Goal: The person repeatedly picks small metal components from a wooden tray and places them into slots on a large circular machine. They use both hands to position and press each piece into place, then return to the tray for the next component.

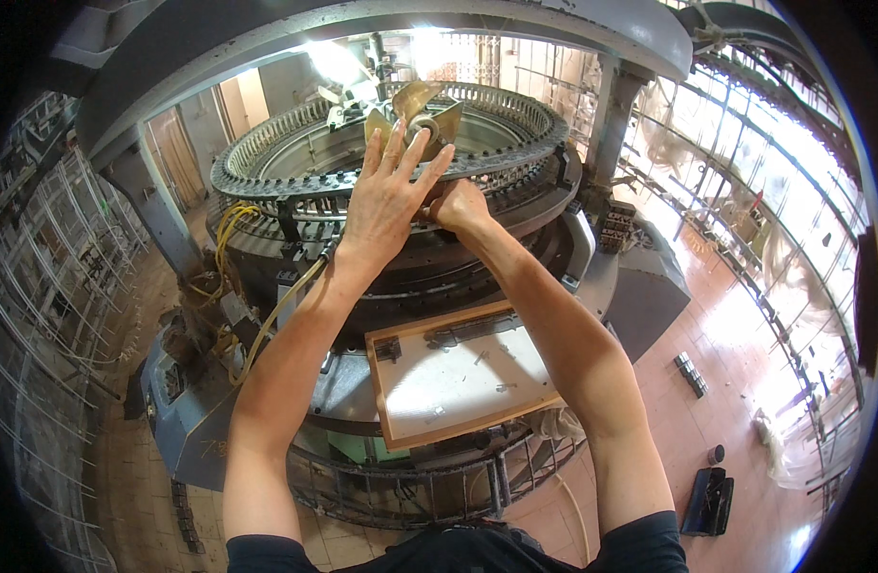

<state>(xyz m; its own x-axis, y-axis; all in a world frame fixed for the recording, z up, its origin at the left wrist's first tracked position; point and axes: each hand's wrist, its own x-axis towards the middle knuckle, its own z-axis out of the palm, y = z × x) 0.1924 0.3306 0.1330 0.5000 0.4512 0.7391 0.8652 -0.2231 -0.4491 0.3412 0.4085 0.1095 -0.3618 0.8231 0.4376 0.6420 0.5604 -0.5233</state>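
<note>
Our left hand [386, 196] is spread wide over the machine ring [515, 158]; our right hand [458, 205] pinches something just beside it.

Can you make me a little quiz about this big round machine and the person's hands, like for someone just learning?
1. True or false: the left hand is spread open with fingers apart over the toothed ring.
2. What colour is the hose running under the left forearm? A) yellow B) blue C) white
3. What flat thing sits below both forearms, on the machine's side?

Key
1. True.
2. A, yellow.
3. A wooden-framed tray with a pale surface and a few small parts lying on it. The right hand is curled against the ring's edge; whether it grips anything cannot be told.
</note>
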